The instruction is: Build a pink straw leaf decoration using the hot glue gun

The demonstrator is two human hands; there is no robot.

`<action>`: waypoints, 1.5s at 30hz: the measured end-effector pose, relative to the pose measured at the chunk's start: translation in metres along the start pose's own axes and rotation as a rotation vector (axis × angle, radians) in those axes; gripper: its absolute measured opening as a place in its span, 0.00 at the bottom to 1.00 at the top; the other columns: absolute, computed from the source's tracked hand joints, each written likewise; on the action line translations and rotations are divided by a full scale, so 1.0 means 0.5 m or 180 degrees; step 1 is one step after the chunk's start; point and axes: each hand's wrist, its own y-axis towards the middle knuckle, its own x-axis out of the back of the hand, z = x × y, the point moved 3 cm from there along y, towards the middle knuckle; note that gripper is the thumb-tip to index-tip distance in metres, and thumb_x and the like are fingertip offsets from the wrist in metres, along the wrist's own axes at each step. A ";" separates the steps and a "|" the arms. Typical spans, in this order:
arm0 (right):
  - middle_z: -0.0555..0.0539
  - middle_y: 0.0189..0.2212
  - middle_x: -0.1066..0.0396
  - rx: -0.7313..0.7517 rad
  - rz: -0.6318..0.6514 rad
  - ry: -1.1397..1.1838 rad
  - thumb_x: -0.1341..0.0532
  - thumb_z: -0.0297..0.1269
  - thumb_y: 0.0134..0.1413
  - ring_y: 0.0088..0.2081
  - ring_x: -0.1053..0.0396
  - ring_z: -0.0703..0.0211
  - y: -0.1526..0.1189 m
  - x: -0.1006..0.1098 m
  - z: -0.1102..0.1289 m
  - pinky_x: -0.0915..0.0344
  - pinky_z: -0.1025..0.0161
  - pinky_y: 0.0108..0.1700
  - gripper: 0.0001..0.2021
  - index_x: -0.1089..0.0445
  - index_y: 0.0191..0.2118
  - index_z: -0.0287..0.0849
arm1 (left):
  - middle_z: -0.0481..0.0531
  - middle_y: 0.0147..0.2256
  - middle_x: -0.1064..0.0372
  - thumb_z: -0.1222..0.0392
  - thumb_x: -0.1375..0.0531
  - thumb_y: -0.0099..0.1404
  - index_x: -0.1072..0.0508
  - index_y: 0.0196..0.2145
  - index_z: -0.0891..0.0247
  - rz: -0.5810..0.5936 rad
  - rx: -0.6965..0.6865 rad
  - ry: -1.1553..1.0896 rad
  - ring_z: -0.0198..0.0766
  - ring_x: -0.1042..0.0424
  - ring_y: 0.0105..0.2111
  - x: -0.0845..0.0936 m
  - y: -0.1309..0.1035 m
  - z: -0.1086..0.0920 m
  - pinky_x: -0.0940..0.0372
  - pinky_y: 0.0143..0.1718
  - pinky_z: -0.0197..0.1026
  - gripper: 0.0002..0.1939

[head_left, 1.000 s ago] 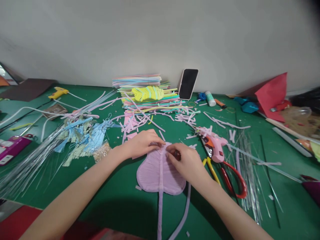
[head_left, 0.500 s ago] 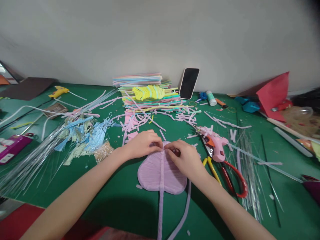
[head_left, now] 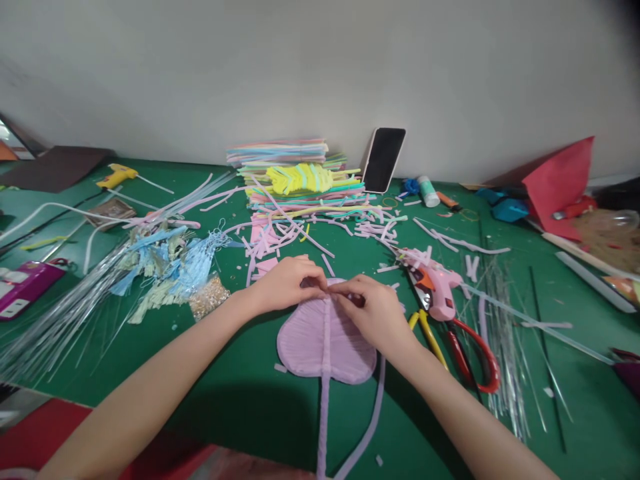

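Note:
A lilac leaf-shaped piece of pipe cleaners (head_left: 303, 340) lies in front of me, with a rib down its middle. From its notched near edge a fuzzy lilac stem (head_left: 324, 427) runs toward me. My left hand (head_left: 293, 285) pinches the leaf's far tip from the left. At the same tip, the thumb and forefinger of my right hand (head_left: 373, 310) are closed, almost touching the left fingertips. The fingers hide the very tip. A second lilac pipe cleaner (head_left: 373, 427) curves out from beneath the right side.
Right of the leaf lie a pink glue gun (head_left: 440, 290) and red-handled cutters (head_left: 480, 360). Behind are bundled pipe cleaners (head_left: 280, 152), lilac offcuts (head_left: 270, 237) and a leaning phone (head_left: 384, 160). Blue tassels (head_left: 200, 267), a bag of beads (head_left: 210, 298) and a yellow glue gun (head_left: 117, 175) are at left.
The view has shifted slightly. My fingertips have drawn closer together at the leaf's tip, and the right forefinger is straighter. The leaf stays in place on the table.

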 end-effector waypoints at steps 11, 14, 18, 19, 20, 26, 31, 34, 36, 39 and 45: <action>0.49 0.27 0.28 -0.0100 -0.0036 -0.0102 0.40 0.30 0.52 0.26 0.34 0.62 0.000 0.003 -0.004 0.38 0.64 0.32 0.10 0.21 0.36 0.46 | 0.47 0.30 0.25 0.64 0.36 0.61 0.23 0.32 0.61 0.0015 0.0009 -0.0048 0.37 0.30 0.36 -0.001 -0.002 0.005 0.38 0.40 0.38 0.01; 0.49 0.27 0.28 -0.0125 -0.0052 -0.0132 0.40 0.30 0.52 0.27 0.33 0.62 0.001 0.006 -0.005 0.38 0.64 0.33 0.09 0.21 0.36 0.44 | 0.47 0.31 0.24 0.63 0.36 0.60 0.23 0.33 0.61 0.0036 -0.0004 -0.0030 0.37 0.29 0.36 0.014 -0.004 0.007 0.38 0.39 0.37 0.01; 0.49 0.27 0.27 -0.0123 -0.0175 -0.0117 0.40 0.33 0.53 0.26 0.33 0.62 -0.003 0.014 -0.010 0.38 0.64 0.32 0.09 0.21 0.36 0.43 | 0.49 0.34 0.23 0.58 0.38 0.63 0.23 0.33 0.62 -0.0399 0.0391 0.0282 0.37 0.28 0.35 0.096 -0.028 0.013 0.38 0.39 0.38 0.06; 0.49 0.27 0.27 -0.0120 -0.0220 -0.0111 0.40 0.34 0.53 0.26 0.33 0.61 -0.004 0.016 -0.012 0.38 0.63 0.32 0.09 0.21 0.36 0.44 | 0.49 0.34 0.23 0.57 0.40 0.64 0.23 0.33 0.62 -0.0669 0.0615 0.0480 0.38 0.28 0.35 0.128 -0.041 0.017 0.38 0.38 0.38 0.08; 0.49 0.27 0.27 -0.0118 -0.0262 -0.0105 0.40 0.35 0.53 0.25 0.33 0.61 -0.005 0.018 -0.013 0.38 0.63 0.32 0.09 0.21 0.36 0.44 | 0.50 0.35 0.23 0.55 0.41 0.65 0.22 0.34 0.62 -0.0937 0.0863 0.0728 0.39 0.27 0.35 0.162 -0.057 0.022 0.38 0.38 0.38 0.10; 0.49 0.27 0.26 -0.0096 -0.0283 -0.0020 0.40 0.37 0.52 0.24 0.33 0.61 -0.006 0.023 -0.012 0.37 0.63 0.29 0.09 0.22 0.35 0.44 | 0.51 0.26 0.24 0.60 0.40 0.58 0.22 0.30 0.62 -0.1126 0.2396 0.1537 0.44 0.25 0.29 0.298 -0.165 0.124 0.35 0.36 0.41 0.07; 0.50 0.26 0.27 -0.0075 -0.0313 -0.0116 0.41 0.37 0.52 0.24 0.33 0.61 -0.008 0.020 -0.015 0.37 0.63 0.29 0.10 0.22 0.36 0.45 | 0.51 0.28 0.22 0.61 0.43 0.59 0.22 0.35 0.62 -0.1128 0.2423 0.1513 0.44 0.24 0.32 0.302 -0.164 0.218 0.32 0.37 0.41 0.10; 0.49 0.26 0.27 -0.0055 -0.0315 -0.0160 0.41 0.37 0.52 0.23 0.33 0.61 -0.008 0.017 -0.017 0.38 0.63 0.29 0.10 0.22 0.36 0.45 | 0.54 0.39 0.22 0.60 0.41 0.61 0.22 0.40 0.63 -0.1008 0.2243 0.1559 0.46 0.24 0.40 0.284 -0.122 0.246 0.33 0.45 0.44 0.12; 0.49 0.26 0.27 -0.0057 -0.0286 -0.0152 0.41 0.36 0.52 0.23 0.33 0.61 -0.009 0.016 -0.015 0.38 0.63 0.29 0.10 0.22 0.35 0.45 | 0.56 0.43 0.23 0.62 0.41 0.63 0.23 0.43 0.64 -0.0896 0.2186 0.1625 0.46 0.26 0.43 0.272 -0.093 0.261 0.34 0.49 0.45 0.12; 0.49 0.26 0.27 -0.0061 -0.0242 -0.0092 0.41 0.35 0.52 0.23 0.33 0.61 -0.010 0.015 -0.012 0.37 0.63 0.29 0.10 0.22 0.36 0.44 | 0.57 0.48 0.29 0.59 0.41 0.67 0.28 0.49 0.64 -0.0675 0.2209 0.1728 0.45 0.28 0.46 0.257 -0.059 0.287 0.33 0.48 0.50 0.14; 0.49 0.28 0.25 -0.0061 -0.0197 -0.0026 0.42 0.34 0.53 0.25 0.31 0.61 -0.014 0.015 -0.016 0.36 0.63 0.31 0.10 0.23 0.37 0.44 | 0.57 0.49 0.31 0.55 0.42 0.68 0.30 0.49 0.64 -0.0496 0.2243 0.1921 0.46 0.29 0.46 0.254 -0.050 0.300 0.32 0.46 0.51 0.15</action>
